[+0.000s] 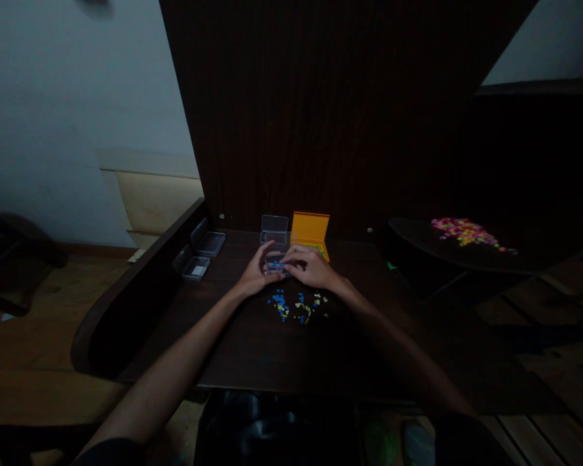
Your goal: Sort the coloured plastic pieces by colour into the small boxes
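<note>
My left hand holds the near side of a small clear plastic box, thumb in front and fingers behind. Small blue pieces lie in that box. Over its right side my right hand is closed, fingertips drawn together at the pieces; whatever is between them is too small to make out. Loose blue pieces and pale yellow pieces are scattered on the dark table in front of both hands. Just behind my right hand stands an open orange box with green pieces inside.
Another open clear box stands behind my hands. Two more clear boxes, a larger one and a smaller one, sit by the table's raised left side. Pink and multicoloured pieces are heaped on a dark surface at the right.
</note>
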`<action>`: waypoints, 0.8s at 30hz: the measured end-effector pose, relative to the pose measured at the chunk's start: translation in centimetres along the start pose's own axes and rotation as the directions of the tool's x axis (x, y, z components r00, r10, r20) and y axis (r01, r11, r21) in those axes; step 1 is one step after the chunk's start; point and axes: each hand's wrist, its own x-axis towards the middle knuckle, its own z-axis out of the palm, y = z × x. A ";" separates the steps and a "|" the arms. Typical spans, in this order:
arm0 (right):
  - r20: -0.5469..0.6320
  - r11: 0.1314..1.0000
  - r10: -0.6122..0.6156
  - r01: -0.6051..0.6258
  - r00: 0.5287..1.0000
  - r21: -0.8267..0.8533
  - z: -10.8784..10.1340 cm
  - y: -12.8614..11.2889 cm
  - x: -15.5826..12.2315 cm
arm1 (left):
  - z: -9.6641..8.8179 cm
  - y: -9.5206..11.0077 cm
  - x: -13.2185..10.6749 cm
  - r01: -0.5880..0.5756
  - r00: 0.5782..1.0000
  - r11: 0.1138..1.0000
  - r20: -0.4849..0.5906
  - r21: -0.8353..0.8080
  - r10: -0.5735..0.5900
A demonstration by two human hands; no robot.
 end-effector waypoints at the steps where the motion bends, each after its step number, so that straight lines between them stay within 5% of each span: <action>1: 0.010 1.000 -0.012 0.012 1.000 0.014 -0.1 -0.1 -0.3 | -0.2 0.0 0.1 -0.005 1.000 1.000 -0.021 0.005 0.005; 6: 0.179 0.998 -0.052 0.048 0.982 0.027 -0.2 -0.1 -1.4 | -1.6 0.0 0.7 -0.025 0.992 0.999 -0.120 0.029 0.029; 16: 0.514 0.998 -0.053 0.061 0.856 0.000 1.2 -0.3 -1.6 | -2.2 0.4 0.8 -0.040 0.984 0.997 -0.169 0.062 0.050; 20: 0.562 0.994 -0.106 0.100 0.820 0.042 1.8 -0.2 -1.7 | -2.3 0.2 0.9 -0.053 0.984 0.995 -0.163 0.083 0.066; 24: 0.536 0.990 -0.134 0.132 0.833 0.043 2.1 0.0 -1.9 | -2.2 0.3 0.9 -0.061 0.985 0.994 -0.153 0.095 0.075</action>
